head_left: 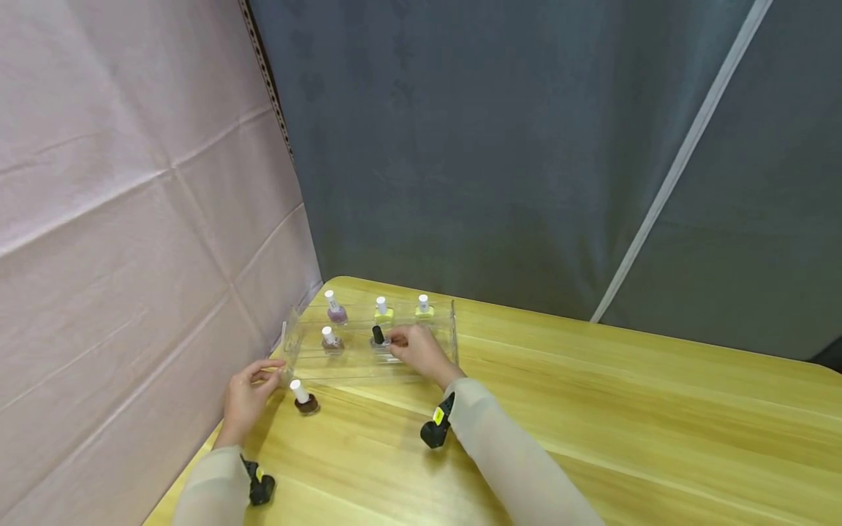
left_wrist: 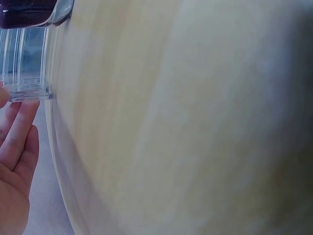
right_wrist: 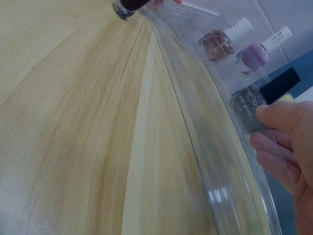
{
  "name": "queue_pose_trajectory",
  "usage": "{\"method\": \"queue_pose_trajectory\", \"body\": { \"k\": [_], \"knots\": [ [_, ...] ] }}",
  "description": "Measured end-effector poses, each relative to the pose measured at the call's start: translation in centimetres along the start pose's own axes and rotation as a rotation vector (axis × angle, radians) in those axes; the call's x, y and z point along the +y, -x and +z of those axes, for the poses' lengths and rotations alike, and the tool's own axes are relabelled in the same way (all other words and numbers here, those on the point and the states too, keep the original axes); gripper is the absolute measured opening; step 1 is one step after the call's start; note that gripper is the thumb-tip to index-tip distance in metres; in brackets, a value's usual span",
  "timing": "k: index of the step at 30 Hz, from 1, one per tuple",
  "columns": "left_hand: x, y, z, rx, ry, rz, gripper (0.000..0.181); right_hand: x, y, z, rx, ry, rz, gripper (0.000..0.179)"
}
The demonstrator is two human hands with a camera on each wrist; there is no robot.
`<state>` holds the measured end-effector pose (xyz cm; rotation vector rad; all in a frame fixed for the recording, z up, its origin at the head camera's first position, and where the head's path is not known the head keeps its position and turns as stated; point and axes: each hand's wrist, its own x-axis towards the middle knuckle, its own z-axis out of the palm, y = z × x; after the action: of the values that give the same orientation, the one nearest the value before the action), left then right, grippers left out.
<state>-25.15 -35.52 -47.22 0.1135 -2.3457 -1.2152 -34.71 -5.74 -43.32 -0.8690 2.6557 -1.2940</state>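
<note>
A clear stepped display rack (head_left: 454,329) stands at the table's far left corner. My right hand (head_left: 421,351) pinches a glittery grey nail polish bottle (right_wrist: 247,110) with a black cap, upright on the rack's middle tier. Its thumb presses the front of the glass in the right wrist view. At the rack's left end, my left hand (head_left: 246,398) pinches the edge of the side panel (left_wrist: 30,92), thumb and fingertips on opposite faces. Close by that hand, a dark nail polish bottle (head_left: 306,404) with a white cap stands on the table in front of the rack.
On the back tier are a lilac bottle (head_left: 337,314) and two yellow bottles (head_left: 384,315). A pinkish glitter bottle (head_left: 332,343) sits left on the middle tier. A pale cloth (head_left: 164,292) hangs along the left edge, a dark curtain (head_left: 460,183) behind the table.
</note>
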Motion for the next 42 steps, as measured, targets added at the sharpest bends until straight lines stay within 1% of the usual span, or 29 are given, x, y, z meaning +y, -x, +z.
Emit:
{"method": "queue_pose_trajectory", "body": {
  "k": [5, 14, 17, 22, 24, 33, 38, 42],
  "knots": [
    [0.1, 0.0, -0.1, -0.013, 0.011, -0.014, 0.016, 0.0, 0.0, 0.1, -0.002, 0.019, -0.002, 0.025],
    [0.0, -0.1, 0.0, 0.009, -0.024, 0.001, 0.016, 0.2, 0.0, 0.1, 0.009, 0.03, 0.003, 0.026],
    [0.0, -0.1, 0.0, 0.011, -0.027, 0.009, 0.016, 0.3, 0.0, 0.0, 0.012, 0.003, 0.009, 0.029],
    [-0.1, -0.1, 0.0, 0.005, -0.023, 0.013, 0.015, 0.3, 0.1, -0.1, 0.013, -0.072, 0.032, 0.032],
    [-0.1, 0.0, -0.1, 0.005, -0.025, 0.013, 0.015, 0.3, 0.1, -0.1, 0.017, -0.096, 0.027, 0.032],
    [-0.4, -0.2, 0.1, 0.004, -0.039, 0.012, 0.015, -0.3, 0.5, -0.6, 0.038, -0.113, 0.018, 0.031],
    [-0.6, -0.5, 0.2, 0.013, -0.033, 0.024, 0.015, -0.9, 0.6, -0.7, 0.061, -0.106, -0.037, 0.03],
    [-0.9, -0.6, 0.1, 0.013, -0.025, 0.019, 0.015, -1.4, 0.8, -0.3, 0.074, -0.091, -0.079, 0.029]
  ]
}}
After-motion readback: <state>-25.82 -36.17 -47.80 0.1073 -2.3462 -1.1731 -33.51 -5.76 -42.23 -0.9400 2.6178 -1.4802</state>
